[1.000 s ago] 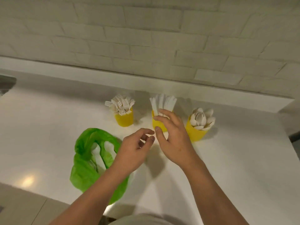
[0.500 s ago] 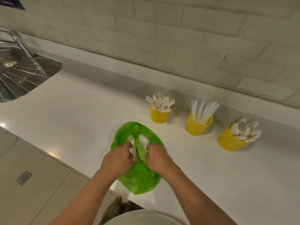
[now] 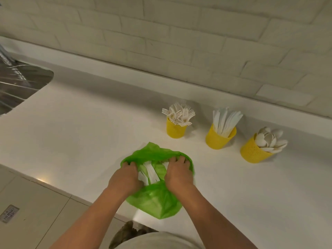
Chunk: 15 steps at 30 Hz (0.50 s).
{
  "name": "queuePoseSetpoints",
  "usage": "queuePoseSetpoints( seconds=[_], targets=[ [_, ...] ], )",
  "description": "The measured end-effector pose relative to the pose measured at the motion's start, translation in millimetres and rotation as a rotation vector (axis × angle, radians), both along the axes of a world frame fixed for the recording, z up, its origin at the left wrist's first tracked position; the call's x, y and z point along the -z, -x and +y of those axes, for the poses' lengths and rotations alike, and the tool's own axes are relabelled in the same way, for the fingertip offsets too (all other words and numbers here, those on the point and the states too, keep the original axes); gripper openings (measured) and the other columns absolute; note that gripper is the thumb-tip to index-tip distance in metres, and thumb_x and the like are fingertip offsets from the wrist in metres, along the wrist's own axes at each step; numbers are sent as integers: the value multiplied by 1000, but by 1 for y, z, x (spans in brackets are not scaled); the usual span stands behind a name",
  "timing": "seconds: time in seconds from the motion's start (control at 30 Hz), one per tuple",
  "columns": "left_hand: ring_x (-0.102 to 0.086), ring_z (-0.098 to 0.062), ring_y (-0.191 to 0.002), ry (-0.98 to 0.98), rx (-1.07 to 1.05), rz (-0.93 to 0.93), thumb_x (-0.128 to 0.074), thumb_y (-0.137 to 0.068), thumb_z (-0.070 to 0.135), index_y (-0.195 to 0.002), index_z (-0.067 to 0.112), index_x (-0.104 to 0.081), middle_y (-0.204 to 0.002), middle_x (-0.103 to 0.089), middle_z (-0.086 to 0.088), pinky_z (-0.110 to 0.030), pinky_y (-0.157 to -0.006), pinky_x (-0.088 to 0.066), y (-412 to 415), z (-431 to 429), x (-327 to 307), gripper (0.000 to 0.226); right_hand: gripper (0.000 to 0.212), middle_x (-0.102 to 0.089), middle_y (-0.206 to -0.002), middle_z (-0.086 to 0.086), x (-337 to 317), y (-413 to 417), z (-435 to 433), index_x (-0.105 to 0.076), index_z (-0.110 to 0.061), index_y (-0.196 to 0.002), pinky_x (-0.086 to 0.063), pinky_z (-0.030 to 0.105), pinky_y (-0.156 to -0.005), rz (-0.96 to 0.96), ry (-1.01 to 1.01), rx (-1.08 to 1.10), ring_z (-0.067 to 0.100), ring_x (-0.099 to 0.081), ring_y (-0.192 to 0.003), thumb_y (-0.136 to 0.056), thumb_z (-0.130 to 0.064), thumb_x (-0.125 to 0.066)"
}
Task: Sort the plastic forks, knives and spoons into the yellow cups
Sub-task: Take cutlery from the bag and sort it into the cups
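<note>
The left hand [image 3: 125, 177] and right hand [image 3: 177, 174] grip the green bag [image 3: 156, 200], its white cutlery [image 3: 151, 170] lying near-to-far.

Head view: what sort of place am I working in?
Probably a kitchen: a white countertop with a steel sink set into it at the left, and a pale brick-pattern wall behind.

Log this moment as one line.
left hand: grips green bag | right hand: grips green bag | green bag: held open, white cutlery inside | yellow cups: forks, knives, spoons separate
</note>
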<state>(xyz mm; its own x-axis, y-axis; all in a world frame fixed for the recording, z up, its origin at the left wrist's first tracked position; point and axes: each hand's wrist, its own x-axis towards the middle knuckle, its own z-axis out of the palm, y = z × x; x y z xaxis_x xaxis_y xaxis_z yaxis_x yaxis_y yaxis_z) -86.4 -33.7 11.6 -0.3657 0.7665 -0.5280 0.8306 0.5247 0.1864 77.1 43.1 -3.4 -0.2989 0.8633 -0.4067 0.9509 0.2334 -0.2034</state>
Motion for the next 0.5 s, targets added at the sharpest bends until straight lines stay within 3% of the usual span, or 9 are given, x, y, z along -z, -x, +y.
queuePoseSetpoints(
  seconds=[0.2, 0.3, 0.5],
  targets=[
    [-61, -29, -118, -44, 88, -122, -81, -77, 49, -153, 20, -32, -139, -49, -11, -34, -88, -54, 12, 6, 13, 95, 67, -47, -137, 22, 10, 5, 6, -35, -9, -141, -50, 43, -97, 21, -17, -25, 37, -51, -122, -83, -9, -69],
    [-61, -23, -116, -88, 143, -227, -86, -71, 43, -156, 24, -30, -134, -56, -4, -32, -87, -55, 19, 8, 13, 103, 70, -50, -134, 20, 10, 3, 5, -34, -10, -141, -51, 44, -96, 45, -44, -39, 36, -53, -120, -81, -5, -69],
    [-64, -21, -106, -83, 327, -98, -79, -77, 34, -154, 36, -30, -129, -59, 4, -34, -79, -57, 31, 4, 12, 91, 61, -56, -129, 15, 1, -4, 1, -34, -12, -142, -53, 42, -88, 219, -81, -17, 34, -61, -111, -86, -10, -59]
  ],
)
